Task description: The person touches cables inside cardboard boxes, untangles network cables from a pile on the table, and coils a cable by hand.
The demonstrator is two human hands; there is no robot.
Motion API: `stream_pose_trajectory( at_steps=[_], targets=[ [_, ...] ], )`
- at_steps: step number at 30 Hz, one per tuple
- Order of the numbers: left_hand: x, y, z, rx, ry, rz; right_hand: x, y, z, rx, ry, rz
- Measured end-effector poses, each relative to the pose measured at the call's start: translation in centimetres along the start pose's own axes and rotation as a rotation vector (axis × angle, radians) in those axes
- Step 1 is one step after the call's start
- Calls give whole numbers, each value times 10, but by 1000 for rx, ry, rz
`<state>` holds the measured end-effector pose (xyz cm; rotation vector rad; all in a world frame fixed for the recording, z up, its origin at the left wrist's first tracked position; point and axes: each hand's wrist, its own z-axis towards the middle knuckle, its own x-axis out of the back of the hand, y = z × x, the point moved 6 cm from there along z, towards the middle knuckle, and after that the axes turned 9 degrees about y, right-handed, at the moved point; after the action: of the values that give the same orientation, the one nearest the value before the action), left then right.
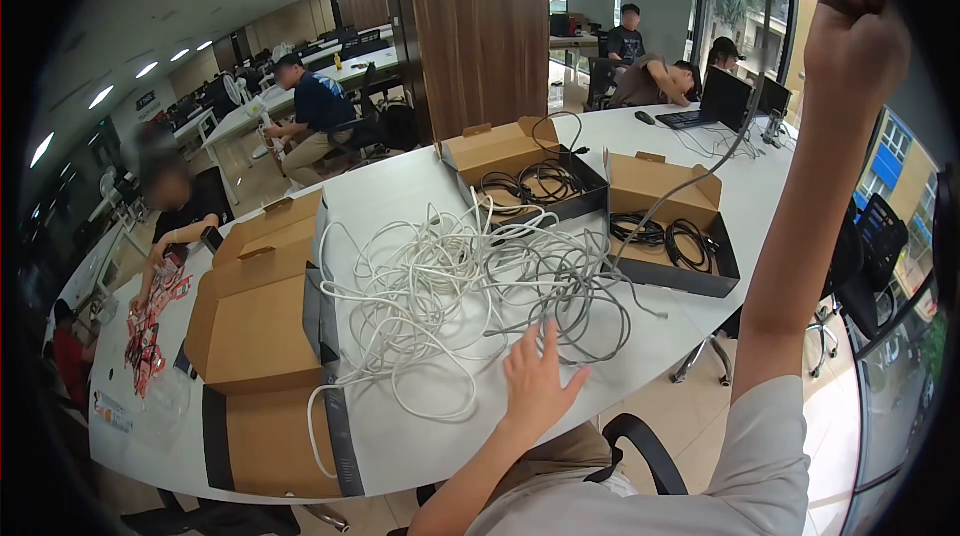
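My right hand is raised high at the upper right, its fingers closed on a grey cable. That cable hangs from it down to a tangle of grey cables on the table. Low in the centre, my left hand lies with fingers spread at the near edge of the grey tangle. Left of that, a large heap of white cables covers the middle of the table and meets the grey one. One grey cable end with a plug lies to the right.
Open boxes with black cables stand behind the tangles. Open cardboard boxes stand at the left. A person handles red packets at the far left. Monitors and seated people are beyond.
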<state>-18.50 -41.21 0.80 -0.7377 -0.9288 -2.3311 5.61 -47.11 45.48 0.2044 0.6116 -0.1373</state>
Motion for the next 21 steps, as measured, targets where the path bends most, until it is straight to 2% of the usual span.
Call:
stream_pose_trajectory(
  at_steps=[2,3,4,7,8,10,11,13,14,16,18,20,21],
  targets=[
    [-17,8,11,-19,37,-167,-32,-33,-27,81,163,-71],
    [-22,13,19,-20,82,-231,-42,-41,-16,-1,-330,-60],
    [-24,20,30,-22,127,-297,-41,-46,-15,9,-280,-60],
    [-21,47,69,157,-125,-349,-42,-55,-21,33,-126,-62],
    [-31,50,78,121,-97,-399,-41,-57,-25,39,-75,-60],
    [-61,39,100,58,-18,-478,-46,-53,-36,-65,-182,10],
    [-66,35,109,45,23,-544,-46,-50,-49,-177,-342,87],
    [-63,20,131,22,125,-659,-34,-44,-79,-281,-448,6],
    [-52,12,142,64,104,-759,-17,-42,-91,-279,-391,-166],
    [-18,11,163,140,57,-973,28,-37,-116,-77,-452,-538],
    [20,2,185,156,105,-1065,51,-40,-169,320,-441,-918],
    [42,-12,208,203,134,-1202,65,-25,-217,153,-643,-959],
    [61,-16,216,241,154,-1264,66,-17,-239,154,-704,-927]
  ],
)
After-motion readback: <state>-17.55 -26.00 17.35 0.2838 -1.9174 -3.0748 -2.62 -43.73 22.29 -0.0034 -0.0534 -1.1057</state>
